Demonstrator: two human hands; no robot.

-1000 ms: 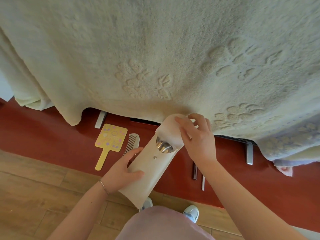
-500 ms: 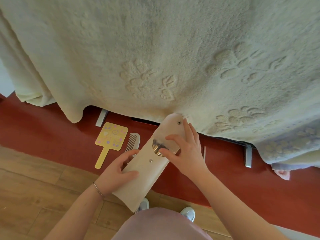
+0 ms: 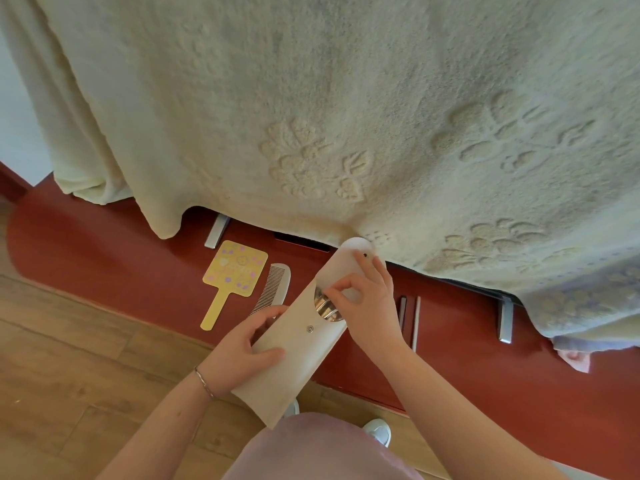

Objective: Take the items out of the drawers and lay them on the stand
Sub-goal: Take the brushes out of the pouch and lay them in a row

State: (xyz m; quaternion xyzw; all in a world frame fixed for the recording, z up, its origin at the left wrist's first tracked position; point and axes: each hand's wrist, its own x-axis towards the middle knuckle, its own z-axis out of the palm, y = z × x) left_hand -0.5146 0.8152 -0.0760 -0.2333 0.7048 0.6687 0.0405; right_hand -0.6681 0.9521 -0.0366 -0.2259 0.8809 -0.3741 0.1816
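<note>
Left hand (image 3: pixel 242 344) grips the soft pouch (image 3: pixel 294 344) mid-body while right hand (image 3: pixel 367 306) pinches the shiny, probably slippery metal bits (image 3: pixel 323 306) at its mouth.

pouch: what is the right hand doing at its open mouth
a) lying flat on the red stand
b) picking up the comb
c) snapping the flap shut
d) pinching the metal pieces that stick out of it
d: the right hand has its thumb and forefinger closed on the shiny metal pieces at the mouth of the pouch, whose flap is folded back, while the left hand grips the pouch's body.
</note>
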